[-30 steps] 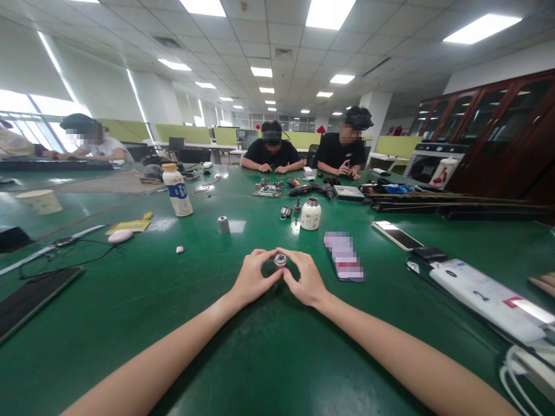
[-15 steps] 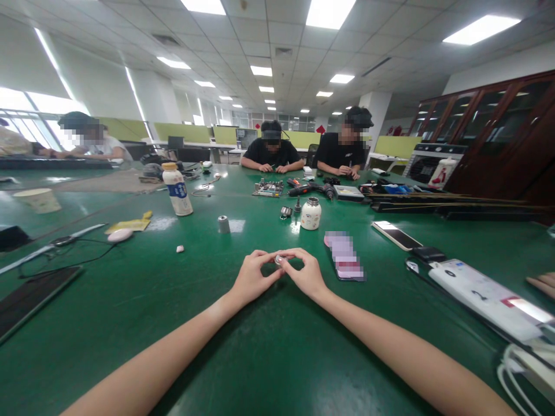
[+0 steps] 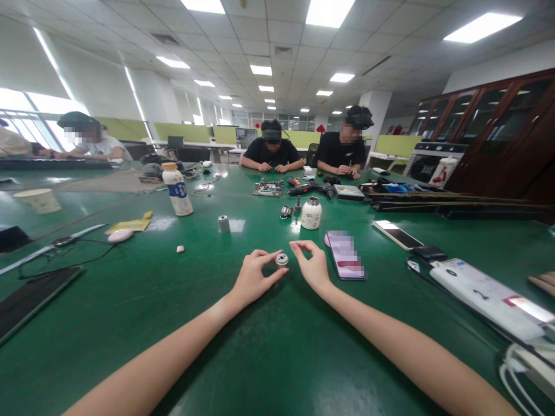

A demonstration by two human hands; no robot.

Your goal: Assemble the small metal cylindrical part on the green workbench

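Note:
My left hand (image 3: 252, 278) rests on the green table (image 3: 269, 346) with thumb and fingers curled round a small round metal part (image 3: 281, 260), a short cylinder with a hole in its top. My right hand (image 3: 313, 266) sits just right of the part, a small gap apart from it, with thumb and forefinger pinched together; what the pinch holds, if anything, is too small to see. A second small metal cylinder (image 3: 223, 224) stands further out on the table.
A phone (image 3: 344, 255) lies just right of my right hand; another phone (image 3: 396, 234), a power strip (image 3: 485, 297) and cables lie further right. A white jar (image 3: 311, 214), a drink bottle (image 3: 177, 189), tools and a circuit board (image 3: 269, 188) sit beyond. Three people sit across the table.
Both hands were closed together around the metal part. My right hand has now pulled away to the right, pinched, leaving the part in my left hand.

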